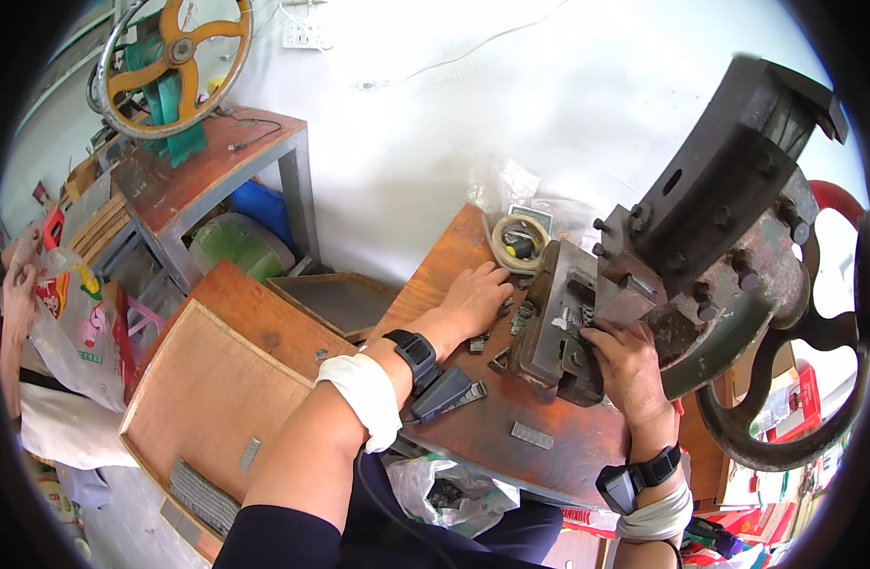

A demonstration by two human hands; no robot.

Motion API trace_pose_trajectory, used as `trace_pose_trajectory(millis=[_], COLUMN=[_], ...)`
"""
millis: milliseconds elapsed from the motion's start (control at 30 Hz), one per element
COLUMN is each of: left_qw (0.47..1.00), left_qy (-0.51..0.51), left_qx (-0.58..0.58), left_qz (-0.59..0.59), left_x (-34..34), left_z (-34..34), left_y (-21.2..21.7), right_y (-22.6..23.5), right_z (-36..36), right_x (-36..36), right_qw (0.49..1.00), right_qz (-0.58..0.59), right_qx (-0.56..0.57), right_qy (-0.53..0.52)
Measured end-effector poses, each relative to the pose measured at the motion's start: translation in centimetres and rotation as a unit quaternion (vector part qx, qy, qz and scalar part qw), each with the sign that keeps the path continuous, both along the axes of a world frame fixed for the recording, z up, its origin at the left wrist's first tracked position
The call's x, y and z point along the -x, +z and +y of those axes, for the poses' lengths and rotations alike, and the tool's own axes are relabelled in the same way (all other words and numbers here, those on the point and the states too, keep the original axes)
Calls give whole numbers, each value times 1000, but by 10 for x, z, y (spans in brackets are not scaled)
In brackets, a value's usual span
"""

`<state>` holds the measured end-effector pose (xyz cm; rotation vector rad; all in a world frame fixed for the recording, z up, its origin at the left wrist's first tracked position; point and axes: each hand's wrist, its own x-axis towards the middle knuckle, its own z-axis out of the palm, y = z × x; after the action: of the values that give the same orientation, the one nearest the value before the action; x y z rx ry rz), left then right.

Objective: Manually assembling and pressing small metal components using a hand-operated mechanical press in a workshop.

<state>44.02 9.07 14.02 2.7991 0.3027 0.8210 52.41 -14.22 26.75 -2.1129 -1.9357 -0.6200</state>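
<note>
My left hand (476,300) is over the wooden bench (435,275), fingers a little apart and bent down beside loose small metal pieces (522,318). My right hand (628,358) reaches to the dark metal die block (541,346) under the press (719,180). Its fingers are pressed together at the slot, close to some bright metal pieces (567,318); what they grip is hidden. A short ribbed metal strip (532,435) lies on the bench in front of the die block. Another cluster of pieces (465,395) lies by my left wrist.
A roll of tape (520,243) stands behind the die block. At left, a shallow wooden tray (217,379) holds ribbed metal strips (203,495). A plastic bag (451,495) hangs at the bench front. The press's handwheel (786,446) is at right. Another person's hand (19,275) shows far left.
</note>
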Motion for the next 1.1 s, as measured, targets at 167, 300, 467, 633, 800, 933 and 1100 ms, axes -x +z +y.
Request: trace_pose_trajectory(millis=[167,300,467,633,800,933,1100], left_qw=[994,992,972,986,988,987,970], left_qy=[-51,-33,-61,-78,-45,-79,-5], left_qx=[77,104,146,121,117,110,201], left_qz=[-59,57,173,87,91,90,139], left_x=[-7,6,11,-5,-9,13,35], left_z=[2,7,3,-9,-26,-26,-12], left_y=[0,21,31,4,21,37,43], right_y=[-8,-16,-22,-37,-81,-112,-114], right_z=[4,1,-18,-60,-104,-124,-121], right_x=[0,3,29,51,46,32,29], right_qw=[993,988,931,878,845,841,800], right_qz=[94,121,285,356,422,429,474], right_qx=[-72,-96,-224,-310,-301,-269,-219], right_qy=[-3,4,-38,-80,-131,-189,-297])
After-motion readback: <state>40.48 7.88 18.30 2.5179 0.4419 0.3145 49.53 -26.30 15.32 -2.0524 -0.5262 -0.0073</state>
